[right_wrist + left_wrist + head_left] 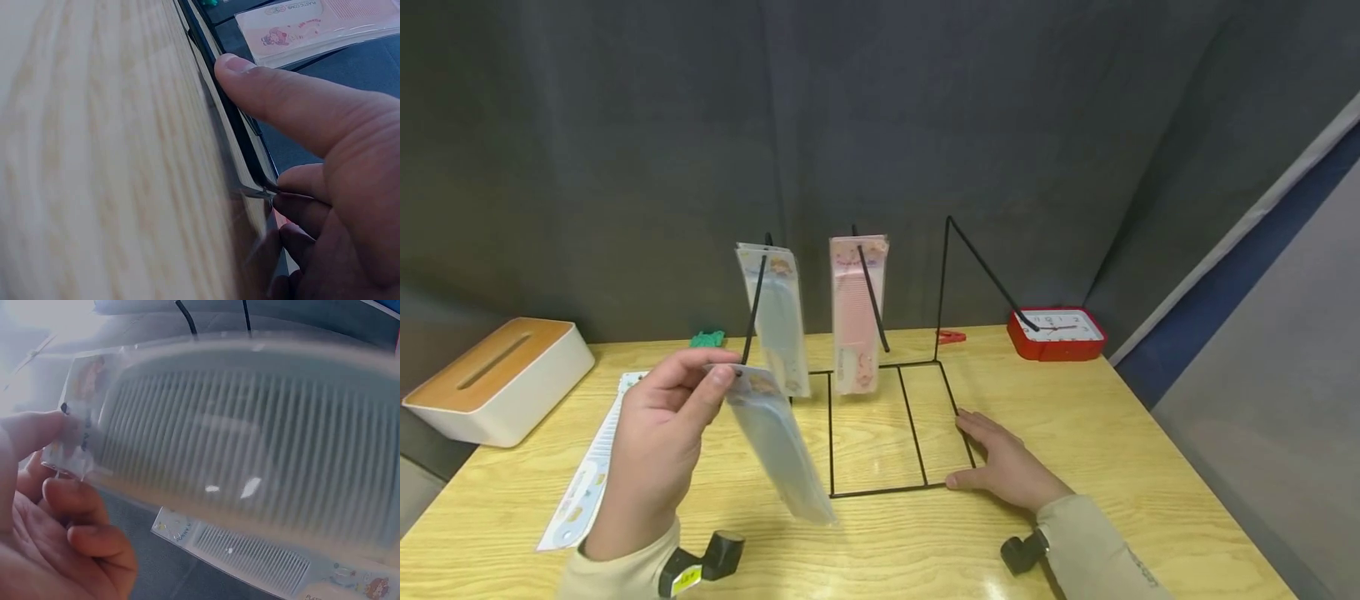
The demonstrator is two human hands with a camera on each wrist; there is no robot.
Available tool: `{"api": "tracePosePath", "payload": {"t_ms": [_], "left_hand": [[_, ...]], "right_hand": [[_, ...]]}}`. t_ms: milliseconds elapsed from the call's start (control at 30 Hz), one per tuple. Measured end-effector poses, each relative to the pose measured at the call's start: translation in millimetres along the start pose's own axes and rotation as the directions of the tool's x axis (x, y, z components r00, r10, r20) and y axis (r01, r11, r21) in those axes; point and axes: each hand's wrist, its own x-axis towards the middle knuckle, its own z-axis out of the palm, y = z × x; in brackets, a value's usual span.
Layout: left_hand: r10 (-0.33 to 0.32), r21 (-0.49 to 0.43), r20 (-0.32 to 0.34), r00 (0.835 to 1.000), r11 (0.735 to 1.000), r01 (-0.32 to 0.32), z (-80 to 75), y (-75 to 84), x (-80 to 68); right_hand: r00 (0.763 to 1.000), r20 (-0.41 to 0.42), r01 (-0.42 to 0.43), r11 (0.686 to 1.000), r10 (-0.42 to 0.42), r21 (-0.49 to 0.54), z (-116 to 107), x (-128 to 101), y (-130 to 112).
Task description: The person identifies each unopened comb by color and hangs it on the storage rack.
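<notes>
My left hand pinches the top of a pale-green comb in a clear packet between thumb and fingers. The packet hangs tilted, its top at the end of the left hook of a black wire rack. In the left wrist view the comb's teeth fill much of the picture. Farther back on that hook hangs another pale-green packaged comb. Pink packaged combs hang on the middle hook. My right hand rests at the rack's front right corner, thumb and fingers touching its base bars.
A blue-and-white packaged comb lies on the table at left. Behind it stand a white tissue box with a wooden lid and a green item. A red clip and red clock sit near the bare right hook.
</notes>
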Motion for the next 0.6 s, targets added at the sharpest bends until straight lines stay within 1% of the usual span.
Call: {"api": "tracePosePath", "payload": {"t_ms": [167,300,367,467,533,600], "left_hand": [[-0.039,-0.017,-0.080,0.996,0.999,0.038,4.1,-0.8,0.4],[-0.058,-0.019,-0.108,0.993,0.998,0.056,6.6,-2.1,1.3],[-0.077,0.008,-0.101,0.992,0.997,0.078,5.8,-4.4,1.9],[-0.139,0.083,-0.060,0.988,0.986,0.144,1.3,-11.4,3.5],[-0.190,0.144,-0.024,0.982,0.971,0.191,-3.0,-19.1,5.5],[-0.240,0.187,0.001,0.971,0.954,0.236,-7.5,-28.3,7.1]], "right_hand": [[1.000,-0.001,0.005,1.000,-0.005,0.006,0,-1,1],[1.000,-0.005,0.017,1.000,-0.017,0.007,0,-1,1],[1.000,-0.006,0.022,1.000,-0.022,0.007,0,-1,2],[0.999,-0.010,0.030,1.000,-0.030,-0.001,1,-1,2],[0.999,-0.013,0.033,0.999,-0.033,-0.003,1,-1,2],[0.999,-0.014,0.031,1.000,-0.031,-0.002,2,-2,2]]}}
